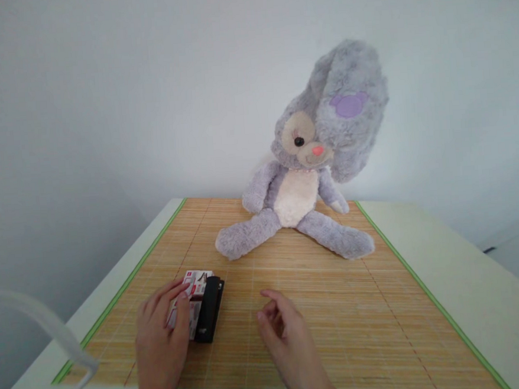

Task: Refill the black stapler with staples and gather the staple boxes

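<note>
My left hand (162,328) lies over a small red-and-white box (198,280) and another small printed box (194,319), its thumb and fingers bent around them; their left parts are hidden under it. The far box carries a picture of what looks like a stapler. Right beside the boxes lies a long black stapler (209,309), its length pointing away from me. To the right, apart from these, my right hand (290,340) hovers over the mat with thumb and index finger apart and the other fingers curled. Nothing shows in it.
A grey plush rabbit (297,198) sits at the mat's far edge against the white wall (146,96), one ear flopped over its face. The bamboo mat (334,308) has green borders on a white table (464,263). A blurred white cable-like strip (41,316) crosses the lower left.
</note>
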Available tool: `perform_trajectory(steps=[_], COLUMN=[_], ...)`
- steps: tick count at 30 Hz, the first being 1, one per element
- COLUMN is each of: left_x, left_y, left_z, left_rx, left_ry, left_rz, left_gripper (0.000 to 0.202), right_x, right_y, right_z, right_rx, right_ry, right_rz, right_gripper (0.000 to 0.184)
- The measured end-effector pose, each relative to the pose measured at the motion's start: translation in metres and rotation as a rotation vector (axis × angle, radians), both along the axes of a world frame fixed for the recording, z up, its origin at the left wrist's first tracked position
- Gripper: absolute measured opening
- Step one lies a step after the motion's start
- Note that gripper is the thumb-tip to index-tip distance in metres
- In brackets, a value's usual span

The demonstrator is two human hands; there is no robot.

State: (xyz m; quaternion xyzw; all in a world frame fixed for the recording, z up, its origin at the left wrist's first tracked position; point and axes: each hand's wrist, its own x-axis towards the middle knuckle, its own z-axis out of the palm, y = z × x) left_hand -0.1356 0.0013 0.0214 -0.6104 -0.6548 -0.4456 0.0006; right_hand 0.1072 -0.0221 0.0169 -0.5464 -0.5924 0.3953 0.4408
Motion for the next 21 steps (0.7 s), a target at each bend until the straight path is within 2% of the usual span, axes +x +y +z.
perform_trajectory(steps=[2, 3, 6, 8, 10, 12, 16, 21], left_x=[0.023, 0.037, 0.082, 0.108, 0.127, 0.137, 0.140, 0.140], left_y=[-0.014, -0.021, -0.035, -0.034, -0.028, -0.018, -0.007, -0.012], left_z=[0.010, 0.013, 0.014, 0.007, -0.001, -0.009, -0.024, -0.040], left_rx=[0.068, 0.087, 0.031, -0.111, -0.194, -0.214, -0.198, -0.204], left_ry=[0.010, -0.001, 0.046, 0.130, 0.164, 0.187, 0.223, 0.268], left_rz=[-0.010, -0.063, -0.432, -0.589, -0.597, -0.579, -0.539, -0.510], left_gripper=[0.027, 0.025, 0.025, 0.028, 0.037, 0.044, 0.052, 0.059], right_x=[0.028, 0.041, 0.067, 0.074, 0.077, 0.077, 0.074, 0.074], right_y=[-0.004, -0.006, -0.012, -0.016, -0.019, -0.021, -0.021, -0.022], right_z=[-0.003, -0.006, -0.022, -0.033, -0.040, -0.042, -0.041, -0.039], right_rx=[0.147, 0.190, 0.246, 0.231, 0.196, 0.165, 0.132, 0.114], right_ry=[-0.194, -0.296, -0.562, -0.717, -0.842, -0.925, -0.988, -0.993], right_rz=[-0.064, -0.097, -0.134, -0.142, -0.149, -0.156, -0.158, -0.152], right_gripper=[0.036, 0.037, 0.052, 0.060, 0.064, 0.064, 0.063, 0.064])
